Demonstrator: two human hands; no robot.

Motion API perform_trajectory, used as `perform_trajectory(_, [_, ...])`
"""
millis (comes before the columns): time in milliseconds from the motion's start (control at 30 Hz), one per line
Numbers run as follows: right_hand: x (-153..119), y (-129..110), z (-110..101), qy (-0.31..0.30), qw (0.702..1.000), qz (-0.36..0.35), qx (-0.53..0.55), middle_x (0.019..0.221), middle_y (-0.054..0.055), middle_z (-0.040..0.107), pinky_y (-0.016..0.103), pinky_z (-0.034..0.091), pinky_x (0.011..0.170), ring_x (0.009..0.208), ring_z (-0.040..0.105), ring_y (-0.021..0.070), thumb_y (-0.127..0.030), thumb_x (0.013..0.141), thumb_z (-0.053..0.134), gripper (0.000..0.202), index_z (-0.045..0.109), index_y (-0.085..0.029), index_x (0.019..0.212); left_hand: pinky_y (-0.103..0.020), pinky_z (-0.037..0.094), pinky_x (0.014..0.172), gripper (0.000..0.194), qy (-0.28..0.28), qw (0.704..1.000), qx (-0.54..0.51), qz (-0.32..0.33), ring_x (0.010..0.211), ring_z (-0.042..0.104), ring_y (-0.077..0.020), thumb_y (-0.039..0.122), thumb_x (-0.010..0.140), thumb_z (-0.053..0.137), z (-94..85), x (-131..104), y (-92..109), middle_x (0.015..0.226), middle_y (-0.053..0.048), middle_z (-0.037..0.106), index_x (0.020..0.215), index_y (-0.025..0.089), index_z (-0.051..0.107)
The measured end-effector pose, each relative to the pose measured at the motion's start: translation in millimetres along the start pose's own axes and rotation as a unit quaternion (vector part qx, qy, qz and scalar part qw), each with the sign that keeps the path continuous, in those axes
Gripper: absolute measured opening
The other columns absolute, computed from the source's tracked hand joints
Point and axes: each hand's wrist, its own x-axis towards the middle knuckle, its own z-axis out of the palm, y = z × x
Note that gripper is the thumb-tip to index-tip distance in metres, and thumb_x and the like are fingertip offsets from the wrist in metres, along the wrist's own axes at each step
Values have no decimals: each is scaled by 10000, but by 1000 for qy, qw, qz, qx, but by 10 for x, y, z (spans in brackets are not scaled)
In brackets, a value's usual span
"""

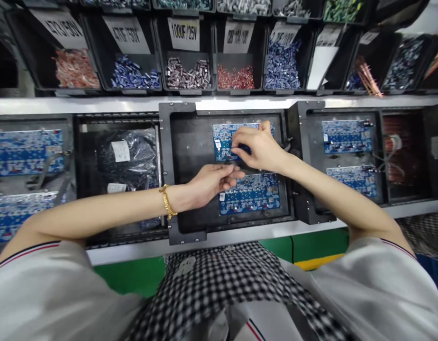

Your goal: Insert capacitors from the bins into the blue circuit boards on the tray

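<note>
1. While the right hand (256, 146) bends over the upper circuit board (219, 154), its fingers are curled downward, the thumb and index fingertips close together above the blue board; whether they pinch a part cannot be told.
2. The left hand (208, 185) is half-cupped just below, between the upper board and the lower circuit board (254, 201), its fingers loosely bent and its thumb near the index finger. Whether anything lies in it cannot be made out.
3. Both boards lie in a black tray (192, 156), one beyond the other, toward its right side; each bears a small white label near its left edge.
4. A gold bracelet (166, 201) circles the left wrist.
5. To the right, another black frame holds two more blue boards (347, 137); to the left is a black tray containing dark plastic bags (135, 149) with white labels.
6. Beyond the pale surface (236, 232) under the trays stands a row of black bins (188, 54) with loose components, one labelled 100UF/25V, the next CBB 104/100.
</note>
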Motion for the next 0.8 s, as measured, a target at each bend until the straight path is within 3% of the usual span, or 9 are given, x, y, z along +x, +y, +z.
perform_trajectory(133, [90,86,70,-26,999,-23,1,912,33,633,368,189,788,890,554,216,-265,889,429,191,582,-169,827,-141,198,411,202,3,1000,-4,19,438,339,-1,203,910,582,-71,8,14,622,17,506,797,48,647])
perform_trajectory(333, [45,50,93,-14,998,-46,-45,939,37,647,384,192,805,901,547,220,-298,923,401,231,584,-171,862,-133,281,468,190,30,998,-51,15,494,399,-5,22,904,473,-76,-16,39,714,-4,546,908,46,662])
perform_trajectory(533, [-5,23,173,2,995,-41,-94,1016,57,667,423,206,844,942,534,242,-370,966,354,326,615,-183,909,-132,229,426,204,27,997,-66,-2,460,381,-1,117,932,488,-67,5,18,698,-3,521,770,54,595])
perform_trajectory(800, [-166,-176,-122,3,995,28,91,919,21,704,360,226,788,853,611,201,-328,885,479,228,656,-187,862,-137,260,431,258,-18,997,-77,10,450,384,-14,158,971,414,48,32,7,653,5,507,758,77,537])
